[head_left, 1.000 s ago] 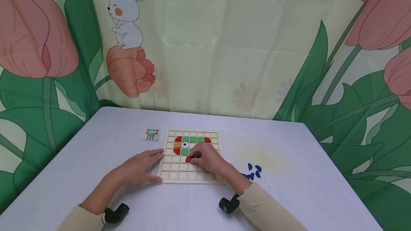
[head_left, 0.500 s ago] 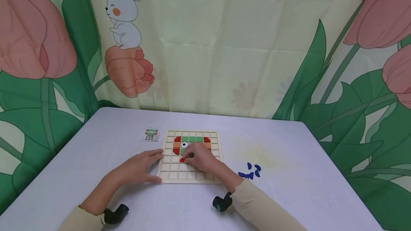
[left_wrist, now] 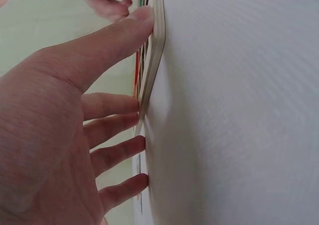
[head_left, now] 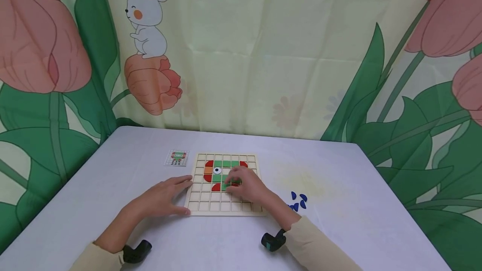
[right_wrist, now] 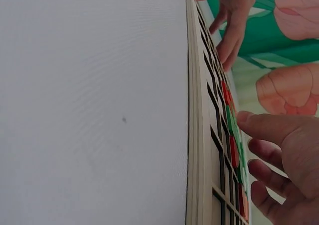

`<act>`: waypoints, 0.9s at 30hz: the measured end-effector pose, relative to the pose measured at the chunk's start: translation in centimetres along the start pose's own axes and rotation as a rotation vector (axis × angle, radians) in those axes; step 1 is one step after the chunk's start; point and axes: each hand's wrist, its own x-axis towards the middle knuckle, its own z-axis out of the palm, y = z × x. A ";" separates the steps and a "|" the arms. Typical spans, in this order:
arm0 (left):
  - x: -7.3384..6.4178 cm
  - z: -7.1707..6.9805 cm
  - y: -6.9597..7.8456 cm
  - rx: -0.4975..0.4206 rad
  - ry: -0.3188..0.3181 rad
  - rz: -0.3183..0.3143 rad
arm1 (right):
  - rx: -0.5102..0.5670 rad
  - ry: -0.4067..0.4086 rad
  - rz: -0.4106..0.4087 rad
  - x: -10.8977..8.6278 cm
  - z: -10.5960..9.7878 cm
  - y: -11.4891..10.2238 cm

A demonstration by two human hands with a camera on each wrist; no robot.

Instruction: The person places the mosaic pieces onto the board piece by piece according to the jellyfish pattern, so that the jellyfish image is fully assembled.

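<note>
A wooden grid board [head_left: 199, 206] lies on the table with coloured pieces in its squares. In the head view my right hand [head_left: 248, 185] is over its middle, thumb and index fingertips slightly apart beside a green piece [head_left: 224, 187]. A red rounded piece [head_left: 216, 187] lies just left of that. From the right wrist view, my right thumb comes close to the green piece [right_wrist: 231, 119]; whether it touches is unclear, and the index finger is hidden. My left hand [head_left: 162, 198] rests against the board's left edge, thumb at the near corner and fingers extended.
A small pattern card [head_left: 177, 158] lies left of the board's far corner. Several loose blue pieces [head_left: 299, 200] lie to the right of the board, close to my right forearm. An eye piece [head_left: 217, 170] sits among green, orange and red pieces.
My right hand carried the red piece leftward, then let it go in a square and drew back slightly right. The left hand has stayed at the board's edge.
</note>
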 end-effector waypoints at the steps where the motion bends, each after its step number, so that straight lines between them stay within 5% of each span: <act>1: 0.0 0.0 0.0 0.001 -0.005 -0.001 | 0.007 0.003 0.009 -0.2 -0.1 0.1; 15: 0.1 -0.2 0.0 0.006 -0.010 0.002 | -0.003 0.084 0.173 -4.3 -3.2 2.0; 27: 0.4 0.1 -0.1 -0.002 -0.014 -0.003 | -0.057 0.175 0.211 -8.0 -6.1 5.0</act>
